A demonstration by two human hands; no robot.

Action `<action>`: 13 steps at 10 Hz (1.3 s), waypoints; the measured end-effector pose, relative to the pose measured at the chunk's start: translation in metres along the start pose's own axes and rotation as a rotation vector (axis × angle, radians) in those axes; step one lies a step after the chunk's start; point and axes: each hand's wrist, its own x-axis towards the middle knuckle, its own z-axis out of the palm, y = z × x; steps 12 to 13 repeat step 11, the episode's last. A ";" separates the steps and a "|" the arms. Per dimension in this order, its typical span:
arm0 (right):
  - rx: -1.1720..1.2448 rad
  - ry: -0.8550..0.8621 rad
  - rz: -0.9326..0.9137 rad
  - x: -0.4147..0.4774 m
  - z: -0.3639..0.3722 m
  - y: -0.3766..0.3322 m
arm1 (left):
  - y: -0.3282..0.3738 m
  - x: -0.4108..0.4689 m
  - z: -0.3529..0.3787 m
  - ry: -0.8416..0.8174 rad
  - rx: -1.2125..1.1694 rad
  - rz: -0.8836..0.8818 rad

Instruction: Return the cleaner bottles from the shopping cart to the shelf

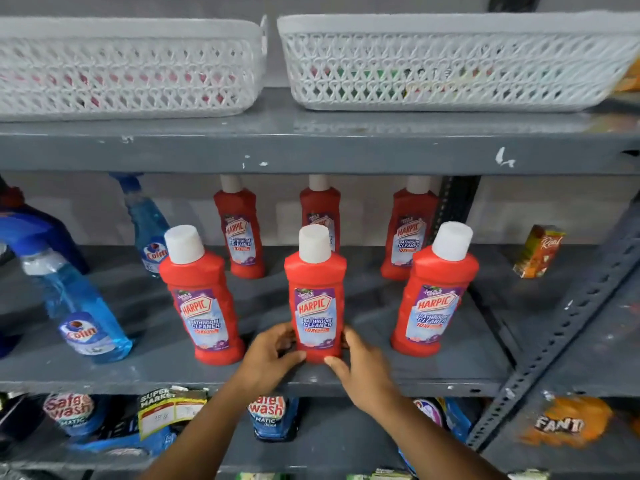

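Several red Harpic cleaner bottles with white caps stand upright on the grey middle shelf (374, 377), three in front and three behind. The front middle bottle (316, 285) stands near the shelf's front edge. My left hand (272, 351) and my right hand (360, 363) both wrap around its base from either side. Another red bottle (202, 296) stands to its left and a third (434, 292) to its right. The back-row bottles (242, 233) are partly hidden by the shelf above. No shopping cart is in view.
Blue Colin spray bottles (81, 306) stand at the shelf's left. A juice carton (538, 251) sits on the neighbouring shelf to the right. Two white lattice baskets (450, 64) rest on the shelf above. Detergent pouches (273, 417) and a Fanta pack (564, 422) fill the shelf below.
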 end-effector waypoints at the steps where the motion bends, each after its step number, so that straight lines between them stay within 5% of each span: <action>1: 0.030 -0.046 -0.015 -0.007 -0.003 -0.002 | 0.007 -0.008 0.004 0.033 0.011 0.013; 2: 0.215 0.216 -0.077 -0.036 -0.027 0.003 | 0.001 -0.042 0.019 0.405 0.204 0.113; 3: 0.258 0.709 0.033 -0.056 -0.079 0.041 | 0.010 -0.071 0.070 0.457 0.307 0.324; 4: 0.312 0.379 0.206 -0.045 -0.127 0.086 | 0.036 -0.037 0.127 0.163 0.231 0.373; 5: 0.194 0.022 0.133 -0.036 -0.130 0.096 | 0.057 0.008 0.161 0.026 0.128 0.204; 10: 0.131 0.020 0.162 -0.029 -0.127 0.104 | 0.066 0.028 0.174 0.099 0.218 0.026; 13: 0.135 0.133 0.166 -0.040 -0.123 0.091 | 0.061 0.012 0.175 0.082 0.228 0.088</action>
